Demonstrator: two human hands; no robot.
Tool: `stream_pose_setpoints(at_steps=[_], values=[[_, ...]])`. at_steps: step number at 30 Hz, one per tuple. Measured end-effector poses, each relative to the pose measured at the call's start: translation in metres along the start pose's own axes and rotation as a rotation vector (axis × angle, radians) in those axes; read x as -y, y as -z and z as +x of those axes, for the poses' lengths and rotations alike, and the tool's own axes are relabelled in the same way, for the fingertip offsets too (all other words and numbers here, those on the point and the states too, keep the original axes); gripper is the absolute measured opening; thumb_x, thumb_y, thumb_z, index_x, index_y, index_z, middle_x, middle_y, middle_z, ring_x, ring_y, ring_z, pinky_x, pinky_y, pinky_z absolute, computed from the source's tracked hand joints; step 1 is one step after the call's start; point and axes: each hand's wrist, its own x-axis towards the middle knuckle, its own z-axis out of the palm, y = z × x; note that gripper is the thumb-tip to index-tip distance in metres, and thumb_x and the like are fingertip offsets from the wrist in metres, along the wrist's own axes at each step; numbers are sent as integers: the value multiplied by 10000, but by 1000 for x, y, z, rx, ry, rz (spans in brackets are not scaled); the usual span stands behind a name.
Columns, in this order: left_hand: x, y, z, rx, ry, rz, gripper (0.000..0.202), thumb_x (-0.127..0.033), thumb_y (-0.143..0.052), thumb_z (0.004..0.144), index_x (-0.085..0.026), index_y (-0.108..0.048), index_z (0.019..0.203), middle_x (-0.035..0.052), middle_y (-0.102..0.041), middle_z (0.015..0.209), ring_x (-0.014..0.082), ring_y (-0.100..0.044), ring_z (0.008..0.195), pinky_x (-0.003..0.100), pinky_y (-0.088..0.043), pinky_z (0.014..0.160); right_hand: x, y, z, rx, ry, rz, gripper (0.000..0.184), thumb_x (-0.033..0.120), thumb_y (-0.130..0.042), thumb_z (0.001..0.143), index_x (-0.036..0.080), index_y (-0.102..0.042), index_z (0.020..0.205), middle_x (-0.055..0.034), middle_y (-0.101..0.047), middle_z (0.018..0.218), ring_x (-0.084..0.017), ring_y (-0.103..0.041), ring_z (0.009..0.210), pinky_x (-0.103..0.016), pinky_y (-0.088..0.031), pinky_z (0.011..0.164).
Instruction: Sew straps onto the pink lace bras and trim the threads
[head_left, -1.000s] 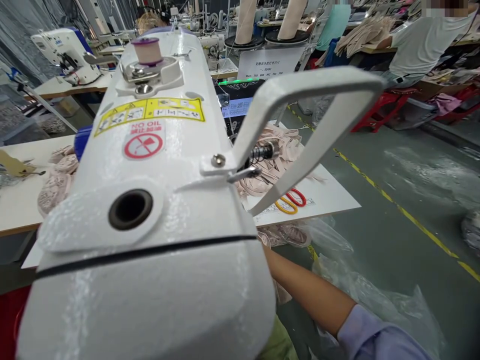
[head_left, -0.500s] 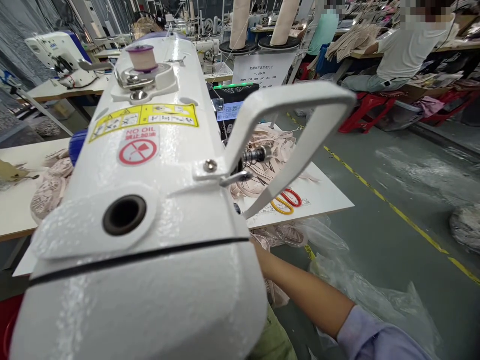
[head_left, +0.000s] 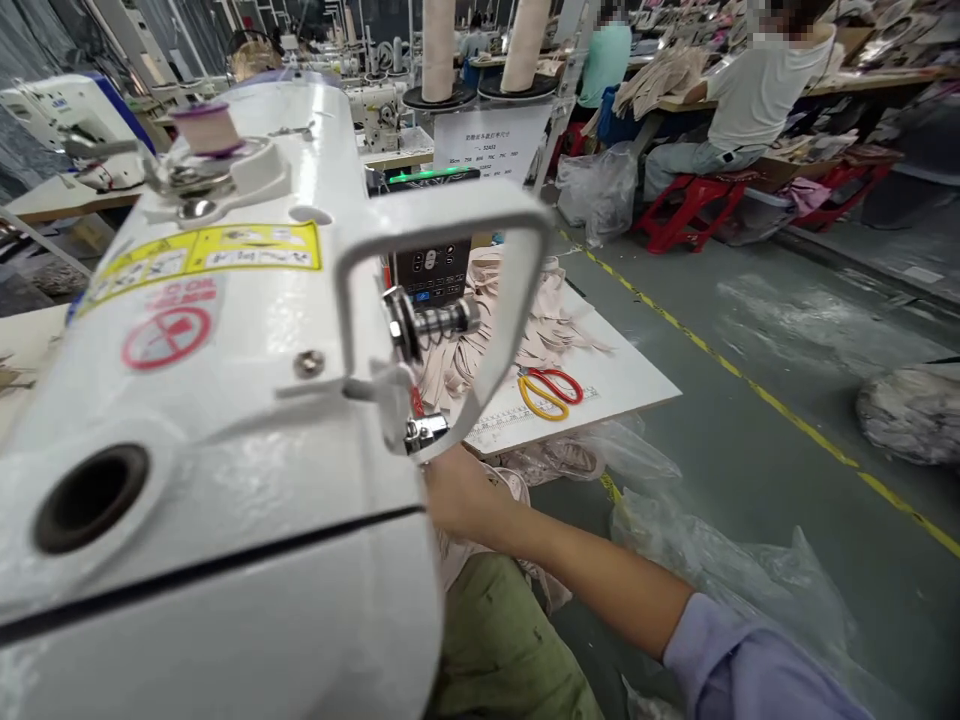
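Observation:
A white sewing machine (head_left: 247,420) fills the left and middle of the view. Beyond its lower right edge, my right hand (head_left: 463,492) reaches in at the front of the table, its fingers hidden by the machine head. Pale pink fabric (head_left: 517,485) hangs at the table edge close to that hand; whether I grip it cannot be seen. My left hand is out of sight. On the white table lie scissors (head_left: 551,393) with one red and one yellow handle, beside a heap of pale pink strips (head_left: 517,310).
Thread cones (head_left: 439,50) stand behind the machine, above a printed sheet (head_left: 491,140). Clear plastic bags (head_left: 720,560) lie on the floor to the right. Farther back, a person in a white shirt (head_left: 765,95) sits on a red stool (head_left: 690,210).
The view has shifted right, so the machine sits farther left and closer. More of my right hand and wrist shows beside the machine head, along with the control panel behind it.

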Motion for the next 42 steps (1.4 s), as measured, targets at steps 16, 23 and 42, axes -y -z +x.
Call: stream_pose_setpoints(at_steps=[16,23,42], values=[[6,19,5,-13,-257,330,345,-327,-446,1017,-203,-748,1127,49,-814,860,208,-752,684,265,-458,535,-9,-3,-5,-8,-13,263,81,247,-647,895,177,-682,916,41,-581,661,-99,-447,565,-230,-238,556],[7,10,6,-17,-303,223,318,-327,-465,998,-255,-738,1147,35,-768,697,192,-688,558,273,-423,494,-16,-5,-5,-60,65,222,86,244,-615,892,178,-668,878,52,-560,627,-100,-454,563,-220,-251,551],[-11,10,9,-95,-461,285,229,-213,-460,991,-232,-635,1136,-6,-707,587,188,-643,464,307,-395,492,-20,4,-8,-7,-17,255,97,232,-596,889,188,-682,899,65,-532,603,-100,-411,546,-233,-235,546]])
